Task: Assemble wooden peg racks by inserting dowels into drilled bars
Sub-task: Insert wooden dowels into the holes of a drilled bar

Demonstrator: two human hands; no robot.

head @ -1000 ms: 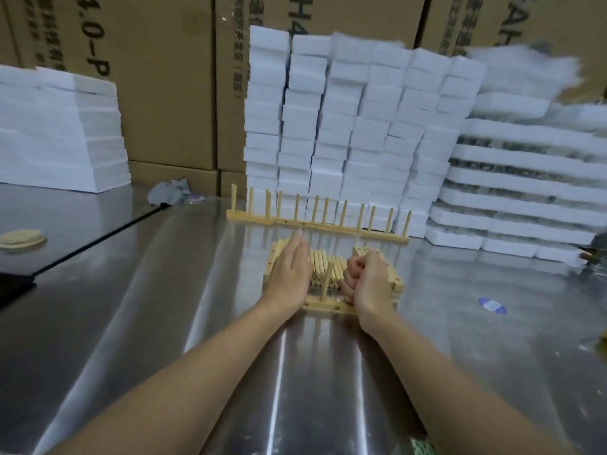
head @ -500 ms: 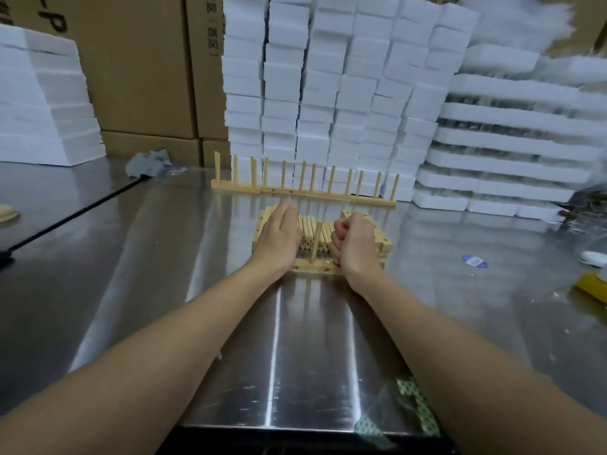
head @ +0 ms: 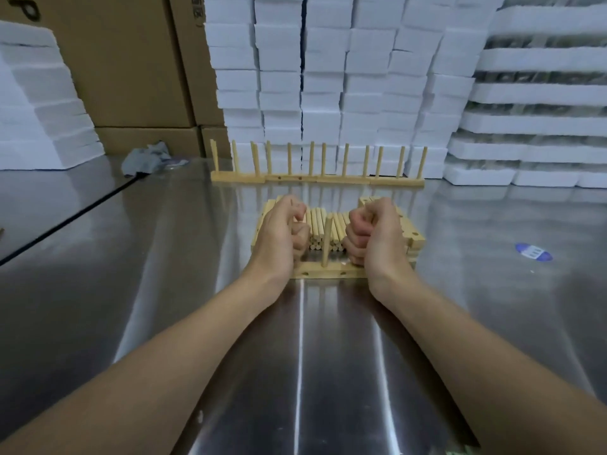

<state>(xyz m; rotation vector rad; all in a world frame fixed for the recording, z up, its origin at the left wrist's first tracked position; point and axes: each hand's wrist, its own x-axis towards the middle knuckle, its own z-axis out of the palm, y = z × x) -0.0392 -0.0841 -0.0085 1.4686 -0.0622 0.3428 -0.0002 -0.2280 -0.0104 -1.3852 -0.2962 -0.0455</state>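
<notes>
Even, diffuse overhead light; scene moderately bright. Steel table [head: 138,264] mirror-like: long white glare streaks run toward camera between forearms [head: 210,349]; pale reflections of foam blocks [head: 322,77] at far side. Shadows beneath forearms dim, soft-edged. Centre sharp. Foam trays [head: 542,93] at right smeared, detail lost. Wide-angle distortion: outer stacks and cardboard boxes [head: 131,60] lean toward frame edges. Table darkens toward lower right.

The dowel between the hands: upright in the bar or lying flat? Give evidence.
Upright: the dowel stands with its foot in the drilled bar, above loose dowels lying flat behind.
</notes>
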